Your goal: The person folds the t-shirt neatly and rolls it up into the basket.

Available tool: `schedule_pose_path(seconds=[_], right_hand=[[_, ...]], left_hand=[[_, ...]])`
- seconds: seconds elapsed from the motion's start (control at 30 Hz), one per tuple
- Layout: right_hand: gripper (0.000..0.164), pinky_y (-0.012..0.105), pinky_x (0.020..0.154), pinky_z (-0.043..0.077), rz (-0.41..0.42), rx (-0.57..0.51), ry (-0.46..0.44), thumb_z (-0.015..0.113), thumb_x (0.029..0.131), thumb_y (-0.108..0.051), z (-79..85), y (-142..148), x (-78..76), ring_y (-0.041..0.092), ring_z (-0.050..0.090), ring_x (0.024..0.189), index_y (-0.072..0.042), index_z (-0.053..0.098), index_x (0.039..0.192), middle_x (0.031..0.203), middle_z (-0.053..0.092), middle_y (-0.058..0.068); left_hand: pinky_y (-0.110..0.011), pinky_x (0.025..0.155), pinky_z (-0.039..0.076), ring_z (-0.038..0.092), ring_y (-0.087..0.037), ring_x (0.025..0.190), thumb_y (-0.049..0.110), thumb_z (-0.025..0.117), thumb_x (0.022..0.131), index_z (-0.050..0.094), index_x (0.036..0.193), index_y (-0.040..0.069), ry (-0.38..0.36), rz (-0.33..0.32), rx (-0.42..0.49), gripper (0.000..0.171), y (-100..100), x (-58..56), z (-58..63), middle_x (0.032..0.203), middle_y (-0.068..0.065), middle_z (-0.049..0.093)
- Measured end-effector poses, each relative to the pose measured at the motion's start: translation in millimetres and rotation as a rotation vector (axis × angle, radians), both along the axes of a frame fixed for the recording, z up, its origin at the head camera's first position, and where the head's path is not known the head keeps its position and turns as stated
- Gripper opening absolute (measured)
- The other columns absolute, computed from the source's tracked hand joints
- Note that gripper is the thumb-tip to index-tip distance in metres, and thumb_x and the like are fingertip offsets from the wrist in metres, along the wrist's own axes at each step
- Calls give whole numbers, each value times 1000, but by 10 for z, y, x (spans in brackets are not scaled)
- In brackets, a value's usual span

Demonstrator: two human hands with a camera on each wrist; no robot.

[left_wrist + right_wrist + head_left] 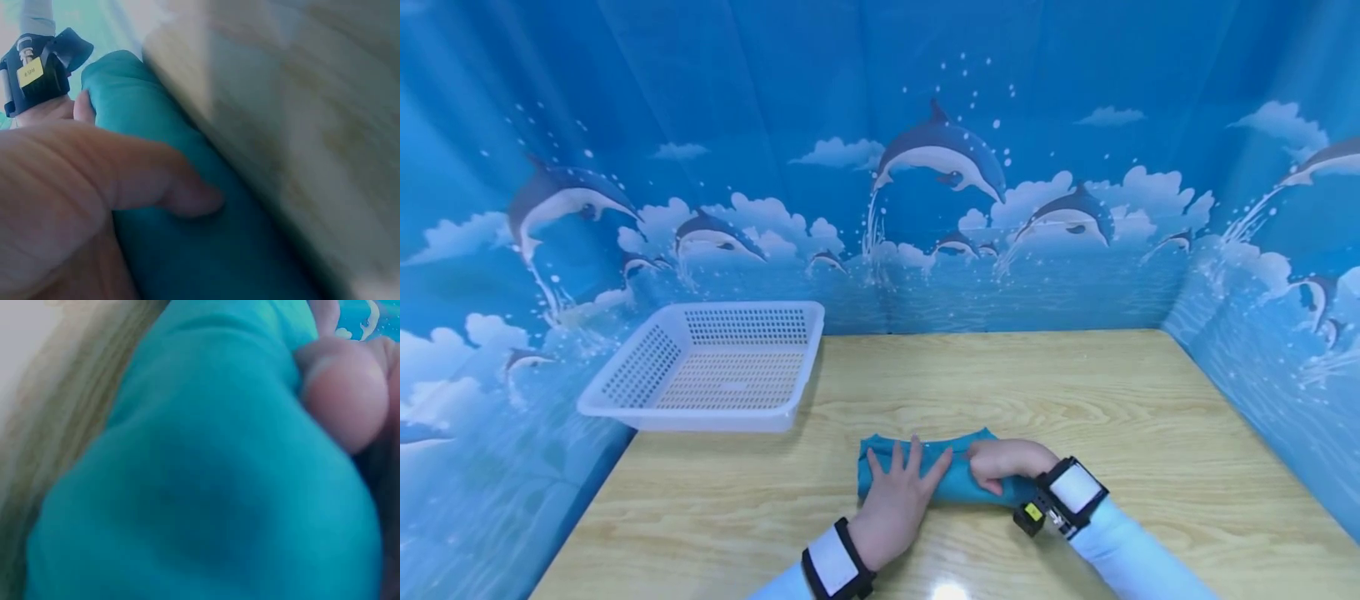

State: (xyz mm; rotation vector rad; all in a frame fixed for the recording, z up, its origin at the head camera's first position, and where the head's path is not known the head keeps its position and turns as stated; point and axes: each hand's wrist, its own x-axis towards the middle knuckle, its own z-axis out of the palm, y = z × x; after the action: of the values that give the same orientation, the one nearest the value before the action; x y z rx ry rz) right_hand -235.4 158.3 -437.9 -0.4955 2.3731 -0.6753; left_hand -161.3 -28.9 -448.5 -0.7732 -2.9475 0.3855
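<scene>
A teal cloth [958, 482], rolled into a long soft bundle, lies across the table in the head view. My left hand [895, 504] rests on its left part with the fingers spread and straight. The left wrist view shows the thumb [187, 194] pressed along the bundle's smooth side. At the right part, my right hand [1003, 462] has its fingers bent against the cloth and grips it near the far edge. Close up in the right wrist view, the cloth [206, 456] bulges, with a fingertip [347, 394] dug in beside it; the other fingers are mostly hidden.
A white perforated plastic basket [782, 421] stands at the table's back left corner, with nothing in it. The wood-grain table [1150, 417] is bordered at the back and sides by a blue curtain [820, 100] printed with dolphins.
</scene>
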Motion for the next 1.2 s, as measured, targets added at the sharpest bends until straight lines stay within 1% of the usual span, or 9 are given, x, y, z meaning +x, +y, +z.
schedule_pose_path(seconds=[0.1,0.27,0.37,0.5,0.6,0.83,1.0,1.07,1.2], right_hand=[[69,26,59,39,-25,1,15,50,50,1,-2,21,45,27,52,94,5,59,118,116,58,14],[60,31,62,38,-65,-104,71,51,56,2,-10,107,153,23,51,82,-3,55,115,100,56,9],[46,36,67,41,-51,-112,218,52,67,-1,15,162,242,21,49,85,-8,55,113,102,54,6],[50,51,92,41,-47,-52,446,59,80,-11,79,178,385,27,49,113,-7,49,129,123,52,11],[67,62,102,31,-32,-50,541,66,82,-14,121,154,498,36,41,129,-8,36,142,138,43,16],[81,73,100,20,79,-35,701,75,78,-20,132,65,693,46,27,136,-22,33,147,152,24,21],[57,63,95,34,124,11,701,58,93,-37,-23,7,662,35,47,123,-25,38,145,136,46,15],[52,49,85,40,126,22,675,48,97,-42,-98,-5,611,23,53,105,-24,39,145,117,54,6],[50,31,69,32,124,21,650,36,100,-48,-208,-10,455,10,43,78,-21,46,140,88,47,-6]], left_hand=[[-61,86,48,56,-29,112,22,64,89,35,141,24,-1,-8,-4,60,11,-10,-23,126,-10,52],[-56,85,51,59,-27,102,24,67,87,43,124,17,24,-22,-15,45,28,-62,-44,111,-9,57],[-49,83,52,61,-25,97,25,69,85,48,113,15,20,-24,18,36,36,-127,-45,104,-8,60],[-39,78,52,63,-21,88,28,74,78,56,105,14,-42,-12,104,36,28,-265,-11,95,-6,65],[-34,74,50,62,-17,80,24,73,77,61,109,14,-160,-3,170,36,-2,-385,35,89,-3,66],[-25,55,36,46,-12,61,7,57,79,64,95,16,-624,84,354,20,-92,-650,150,72,4,52],[-25,56,32,43,-12,62,2,49,80,64,93,15,-801,116,414,24,-136,-749,151,72,2,48],[-25,57,32,44,-13,64,3,49,81,64,95,15,-805,128,423,24,-141,-759,139,74,1,50],[-27,58,37,48,-15,66,10,52,79,62,103,12,-712,158,418,26,-137,-721,127,79,-1,54]])
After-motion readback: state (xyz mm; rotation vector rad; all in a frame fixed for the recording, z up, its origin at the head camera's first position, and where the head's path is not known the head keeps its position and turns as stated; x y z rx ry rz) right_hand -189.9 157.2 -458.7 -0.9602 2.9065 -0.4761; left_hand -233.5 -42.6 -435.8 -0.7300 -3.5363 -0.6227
